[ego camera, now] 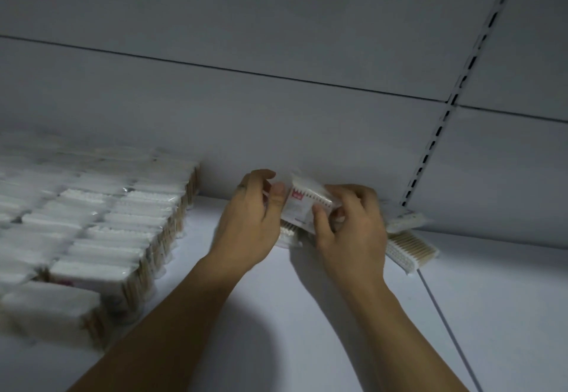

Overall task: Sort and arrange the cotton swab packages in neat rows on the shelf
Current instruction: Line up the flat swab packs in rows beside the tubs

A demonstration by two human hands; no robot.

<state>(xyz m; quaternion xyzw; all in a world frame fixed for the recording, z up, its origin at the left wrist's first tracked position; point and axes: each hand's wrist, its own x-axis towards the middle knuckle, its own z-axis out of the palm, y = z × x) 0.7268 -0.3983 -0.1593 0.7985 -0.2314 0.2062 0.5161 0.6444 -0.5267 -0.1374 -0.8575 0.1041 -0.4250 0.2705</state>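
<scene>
Both my hands hold one cotton swab package [302, 204] near the back of the white shelf [276, 315]. It is a clear bag of white-tipped wooden swabs with a red and white label. My left hand [253, 219] pinches its left end and my right hand [350, 229] grips its right side. Another package [289, 236] lies under my hands, mostly hidden. Two loose packages [410, 250] lie to the right of my right hand, against the back wall. Rows of packages [101, 232] stand packed together on the left of the shelf.
The grey back panel [276, 115] rises behind the shelf, with a slotted upright rail [445, 121] at the right. A seam [445, 324] runs across the shelf surface on the right. Bare shelf lies between the rows and my arms.
</scene>
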